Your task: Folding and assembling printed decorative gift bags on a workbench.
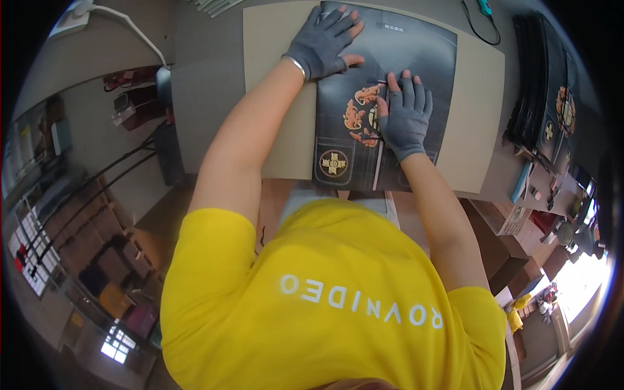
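A black, glossy printed flat piece, perhaps a folded bag or sheet, lies on a beige board. It carries orange and gold patterns, and a thin pale line runs up its middle. Both hands wear grey gloves with bare fingertips. My left hand rests on its far left part, fingers stretched out and spread. Nearer to me, my right hand lies flat over the orange pattern beside the pale line, covering part of it. Neither hand grips anything.
At the right of the grey table stands a stack of similar black printed pieces. A light-blue tool and small items lie near it. A teal-handled tool with a cord is at the far right, a white lamp arm at the left.
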A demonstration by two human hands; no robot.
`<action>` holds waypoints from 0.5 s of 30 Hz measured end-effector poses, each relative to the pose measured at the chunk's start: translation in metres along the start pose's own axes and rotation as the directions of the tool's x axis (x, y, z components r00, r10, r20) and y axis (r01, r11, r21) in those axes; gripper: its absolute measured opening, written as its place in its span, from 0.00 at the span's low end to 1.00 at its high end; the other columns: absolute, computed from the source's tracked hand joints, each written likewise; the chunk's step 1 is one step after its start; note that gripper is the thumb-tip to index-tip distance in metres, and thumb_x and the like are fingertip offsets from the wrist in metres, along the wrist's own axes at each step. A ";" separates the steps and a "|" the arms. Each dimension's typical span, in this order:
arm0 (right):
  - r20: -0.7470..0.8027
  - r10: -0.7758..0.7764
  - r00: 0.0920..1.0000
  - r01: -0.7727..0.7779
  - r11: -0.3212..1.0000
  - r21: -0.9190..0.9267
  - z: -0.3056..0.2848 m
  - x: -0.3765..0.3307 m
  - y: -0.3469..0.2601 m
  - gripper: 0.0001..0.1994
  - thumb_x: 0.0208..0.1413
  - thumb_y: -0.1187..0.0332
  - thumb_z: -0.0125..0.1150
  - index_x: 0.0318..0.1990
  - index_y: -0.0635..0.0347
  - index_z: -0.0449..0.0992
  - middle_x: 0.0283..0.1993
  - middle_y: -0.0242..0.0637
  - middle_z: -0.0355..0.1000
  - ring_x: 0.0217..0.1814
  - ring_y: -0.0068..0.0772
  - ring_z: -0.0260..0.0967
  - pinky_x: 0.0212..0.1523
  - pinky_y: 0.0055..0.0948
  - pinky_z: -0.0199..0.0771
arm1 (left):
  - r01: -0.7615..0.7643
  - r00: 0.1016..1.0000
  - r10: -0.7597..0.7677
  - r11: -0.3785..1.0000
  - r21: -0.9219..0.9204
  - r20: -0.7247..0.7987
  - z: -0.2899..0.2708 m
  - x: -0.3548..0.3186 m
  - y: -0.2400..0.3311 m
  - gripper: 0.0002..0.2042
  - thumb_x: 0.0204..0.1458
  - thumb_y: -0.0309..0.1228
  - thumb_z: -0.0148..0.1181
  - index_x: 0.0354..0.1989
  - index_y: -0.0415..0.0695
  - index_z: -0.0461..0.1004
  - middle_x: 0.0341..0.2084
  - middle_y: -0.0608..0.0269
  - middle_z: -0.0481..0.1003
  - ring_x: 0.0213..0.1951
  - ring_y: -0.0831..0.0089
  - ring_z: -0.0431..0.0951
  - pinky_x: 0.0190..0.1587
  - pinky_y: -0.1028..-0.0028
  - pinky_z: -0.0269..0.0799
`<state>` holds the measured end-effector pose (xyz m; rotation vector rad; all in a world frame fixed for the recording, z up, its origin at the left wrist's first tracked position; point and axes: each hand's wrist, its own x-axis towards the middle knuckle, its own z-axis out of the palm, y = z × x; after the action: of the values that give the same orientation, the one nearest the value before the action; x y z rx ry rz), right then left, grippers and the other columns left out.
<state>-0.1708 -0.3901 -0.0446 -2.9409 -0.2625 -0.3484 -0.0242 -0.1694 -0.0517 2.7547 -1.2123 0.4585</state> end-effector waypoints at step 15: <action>-0.030 -0.010 0.999 0.008 0.998 -0.058 0.003 -0.001 0.004 0.26 0.60 0.51 0.54 0.65 0.42 0.68 0.67 0.41 0.62 0.70 0.47 0.55 0.68 0.54 0.49 | 0.208 0.978 -0.198 0.960 -0.187 0.069 -0.006 -0.031 0.060 0.44 0.51 0.66 0.49 0.65 0.40 0.63 0.67 0.47 0.60 0.70 0.52 0.56 0.68 0.46 0.45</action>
<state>-0.1704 -0.3932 -0.0486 -2.9889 -0.2658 -0.4085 -0.0890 -0.1871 -0.0575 2.6970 -0.9143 0.2392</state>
